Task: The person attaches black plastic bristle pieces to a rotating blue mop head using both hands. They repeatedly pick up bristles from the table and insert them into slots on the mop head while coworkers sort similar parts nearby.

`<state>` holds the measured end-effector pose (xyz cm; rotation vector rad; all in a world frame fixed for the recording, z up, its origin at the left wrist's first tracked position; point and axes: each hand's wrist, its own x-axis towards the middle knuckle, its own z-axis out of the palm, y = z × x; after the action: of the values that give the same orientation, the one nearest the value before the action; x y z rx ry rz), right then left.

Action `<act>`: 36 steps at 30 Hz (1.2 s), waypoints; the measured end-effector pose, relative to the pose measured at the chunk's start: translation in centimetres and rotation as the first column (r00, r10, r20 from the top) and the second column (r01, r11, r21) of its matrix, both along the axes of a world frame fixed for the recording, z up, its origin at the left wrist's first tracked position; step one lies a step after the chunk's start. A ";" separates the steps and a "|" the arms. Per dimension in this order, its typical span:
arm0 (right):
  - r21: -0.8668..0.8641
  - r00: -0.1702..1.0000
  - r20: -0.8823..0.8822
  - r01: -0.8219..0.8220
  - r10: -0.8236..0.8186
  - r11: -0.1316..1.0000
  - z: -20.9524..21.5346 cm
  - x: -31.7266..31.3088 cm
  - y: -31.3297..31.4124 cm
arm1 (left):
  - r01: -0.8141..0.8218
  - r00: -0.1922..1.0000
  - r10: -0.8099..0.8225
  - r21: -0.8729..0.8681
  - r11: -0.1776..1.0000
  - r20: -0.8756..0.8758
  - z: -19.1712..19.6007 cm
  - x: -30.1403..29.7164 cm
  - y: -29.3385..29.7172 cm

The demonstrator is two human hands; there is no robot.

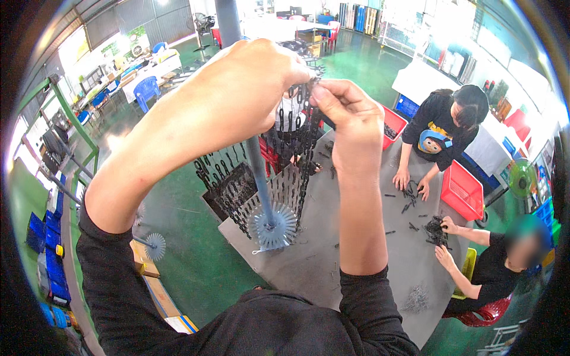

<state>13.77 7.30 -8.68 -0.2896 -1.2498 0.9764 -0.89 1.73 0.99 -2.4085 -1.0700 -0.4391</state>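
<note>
Both my arms are raised to the top of a rack with a blue-grey pole (257,172). A slotted metal disc (273,227) sits low on it, and strands of black chain-like links (303,166) hang around it. My right hand (353,110) pinches the upper end of a black chain strand between thumb and fingers. My left hand (261,77) is curled at the same spot, its fingertips close to the right ones. Most of its fingers are hidden behind the hand, so what they hold does not show.
Below the rack stands a grey table (374,213) with scattered black parts and a heap of small pieces (418,298). Two people sort black parts at the right, near a red basket (462,190). Another person is partly hidden behind the chains. A second disc (155,245) stands at left.
</note>
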 end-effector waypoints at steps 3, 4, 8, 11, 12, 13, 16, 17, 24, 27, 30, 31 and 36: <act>-0.032 0.981 -0.005 -0.193 0.192 0.981 0.0 1.5 0.1 | 0.054 0.999 -0.054 -0.015 0.998 0.007 -0.1 0.3 -0.1; -0.050 0.981 -0.019 -0.195 0.194 0.980 0.0 1.9 -0.1 | 0.072 0.997 -0.072 0.003 0.997 -0.013 -0.2 0.5 0.0; -0.064 0.965 -0.090 -0.254 0.248 0.965 -0.5 3.9 -0.3 | 0.117 0.991 -0.115 0.027 0.993 -0.071 -0.1 0.8 0.5; -0.088 0.971 -0.150 -0.201 0.186 0.976 -1.9 7.1 0.6 | 0.090 0.995 -0.087 0.057 0.994 -0.058 -0.1 -0.4 1.0; -0.100 0.996 -0.052 -0.073 0.068 0.992 -1.8 8.2 0.6 | 0.079 0.996 -0.075 0.073 0.994 -0.057 0.0 -0.9 0.8; -0.085 0.998 0.038 0.045 -0.042 0.995 -2.2 10.4 1.4 | 0.081 0.994 -0.078 0.034 0.996 -0.079 0.3 -0.8 0.8; -0.112 0.846 0.392 0.434 -0.361 0.894 -1.7 15.4 2.6 | 0.179 0.983 -0.177 -0.020 0.984 0.053 0.0 -2.0 0.6; -0.127 0.719 0.561 0.564 -0.410 0.816 -1.4 17.1 3.1 | 0.196 0.979 -0.194 -0.018 0.981 0.057 -0.1 -2.3 0.4; 0.334 0.252 0.683 0.728 -0.686 0.599 -2.5 16.9 3.6 | 0.172 0.981 -0.173 0.022 0.985 0.092 0.4 -1.6 -0.4; 0.262 0.581 0.462 0.632 -0.670 0.729 -0.8 7.3 -1.2 | 0.048 0.999 -0.047 -0.055 0.997 0.009 0.6 -0.1 -0.6; 0.370 0.678 0.300 0.566 -0.671 0.737 -0.3 3.0 -2.4 | 0.038 0.997 -0.040 -0.043 0.998 -0.062 0.6 1.1 -0.4; 0.353 0.670 0.297 0.585 -0.681 0.730 -0.4 2.2 -2.5 | 0.043 0.997 -0.044 -0.033 0.999 -0.062 0.4 1.2 -0.4; 0.194 0.715 0.229 0.632 -0.661 0.750 -0.8 0.5 -2.7 | 0.069 0.997 -0.068 0.032 0.997 -0.035 -0.3 1.5 -0.2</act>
<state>14.24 4.59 -9.51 -0.7576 -1.3108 0.2542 0.64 1.52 0.73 -2.4206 -0.9600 -0.4338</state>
